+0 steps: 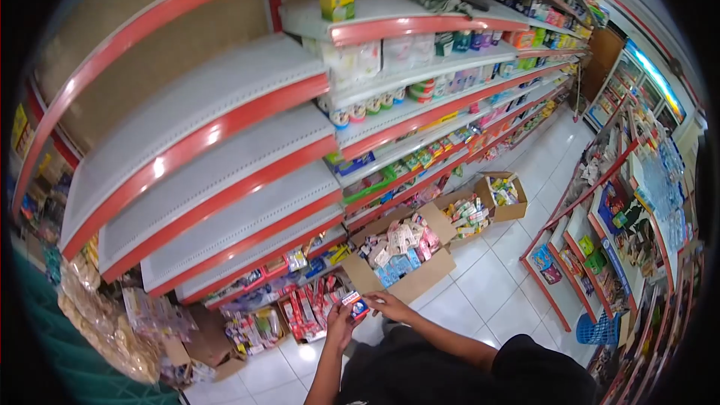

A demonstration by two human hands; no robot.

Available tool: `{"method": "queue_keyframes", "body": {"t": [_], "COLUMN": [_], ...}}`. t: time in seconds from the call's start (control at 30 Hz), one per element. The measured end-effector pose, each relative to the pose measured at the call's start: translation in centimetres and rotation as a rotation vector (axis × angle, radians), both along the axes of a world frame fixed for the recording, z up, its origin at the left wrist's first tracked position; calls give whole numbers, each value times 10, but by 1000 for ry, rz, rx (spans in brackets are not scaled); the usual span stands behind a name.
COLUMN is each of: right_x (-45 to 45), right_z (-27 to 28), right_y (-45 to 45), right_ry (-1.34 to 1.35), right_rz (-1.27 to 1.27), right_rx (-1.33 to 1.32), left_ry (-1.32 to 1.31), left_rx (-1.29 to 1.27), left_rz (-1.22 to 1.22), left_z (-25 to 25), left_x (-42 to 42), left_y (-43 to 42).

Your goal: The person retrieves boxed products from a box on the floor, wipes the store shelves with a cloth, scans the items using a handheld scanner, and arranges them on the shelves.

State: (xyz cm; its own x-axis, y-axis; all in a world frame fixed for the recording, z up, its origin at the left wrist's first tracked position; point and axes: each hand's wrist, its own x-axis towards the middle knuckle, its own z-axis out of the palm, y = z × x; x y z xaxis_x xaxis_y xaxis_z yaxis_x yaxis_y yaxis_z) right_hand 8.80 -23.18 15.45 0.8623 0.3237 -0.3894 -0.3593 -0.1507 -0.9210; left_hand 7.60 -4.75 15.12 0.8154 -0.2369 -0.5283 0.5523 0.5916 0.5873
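While the left hand (340, 324) has its fingers clamped on a small red, white and blue box (355, 305), the right hand (393, 307) reaches its edge; whether those fingers grip, I cannot tell. The box is near an open brown cardboard carton (426, 277).

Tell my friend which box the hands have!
On the white tiled floor, find the largest brown cardboard carton. Lower in view, between the left hand and right hand, is a small red, white and blue box. Unlike the carton's pink and blue packets, it's held.
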Motion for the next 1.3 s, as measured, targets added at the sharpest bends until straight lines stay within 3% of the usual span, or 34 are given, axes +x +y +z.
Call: {"method": "queue_keyframes", "body": {"t": [0.07, 0.13, 0.2, 0.23, 0.27, 0.3, 0.33, 0.37, 0.4, 0.47, 0.57, 0.63, 0.7, 0.83, 0.93, 1.0, 1.13, 1.2, 1.3], "right_x": [0, 15, 48, 79, 107, 132, 170, 203, 250, 325, 403, 452, 507, 562, 560, 567, 595, 600, 593], "right_z": [8, 10, 18, 3, 41, 103, 135, 175, 197, 282, 411, 458, 495, 504, 496, 491, 506, 515, 510], "right_y": [-8, -29, -59, -75, -97, -117, -142, -168, -201, -262, -306, -331, -354, -383, -388, -399, -422, -422, -407], "right_ry": [150, 12, -103, -314, -472, -657, -579, -725, -983, -1351, -1511, -1516, -1382, -1404, -1416, -1312, -1234, -1170, -1177], "right_rz": [-87, 31, -43, -159, -186, -224, -295, -393, -460, -579, -620, -605, -430, -207, -124, -359, -247, -258, -388], "right_rx": [79, 26, 53, 226, -109, -116, -63, -244, -205, -473, -380, -370, -636, -846, -956, -1090, -1203, -1285, -1347], "left_ry": [-28, -40, -47, -47, -59, -86, -112, -109, -107, -153, -145, -122, -82, 60, -77, -26, -78, -8, -154], "left_rx": [12, 8, -14, -14, -12, -36, -56, -4, 19, 23, 21, -2, -15, -14, -12, 8, 89, 11, -52], "left_rz": [1, 9, 75, 87, 97, 115, 131, 170, 189, 230, 356, 420, 492, 562, 602, 618, 692, 678, 614], "left_z": [18, 31, 40, 41, 44, 48, 54, 66, 62, 54, 49, 36, 37, 52, 66, 70, 71, 66, 48], "left_x": [9, 18, 24, 28, 32, 35, 38, 40, 44, 50, 54, 55, 65, 69, 64, 65, 70, 72, 83], "left_y": [-2, -8, -19, -23, -29, -37, -44, -56, -64, -84, -127, -162, -190, -228, -246, -248, -242, -234, -222]}}
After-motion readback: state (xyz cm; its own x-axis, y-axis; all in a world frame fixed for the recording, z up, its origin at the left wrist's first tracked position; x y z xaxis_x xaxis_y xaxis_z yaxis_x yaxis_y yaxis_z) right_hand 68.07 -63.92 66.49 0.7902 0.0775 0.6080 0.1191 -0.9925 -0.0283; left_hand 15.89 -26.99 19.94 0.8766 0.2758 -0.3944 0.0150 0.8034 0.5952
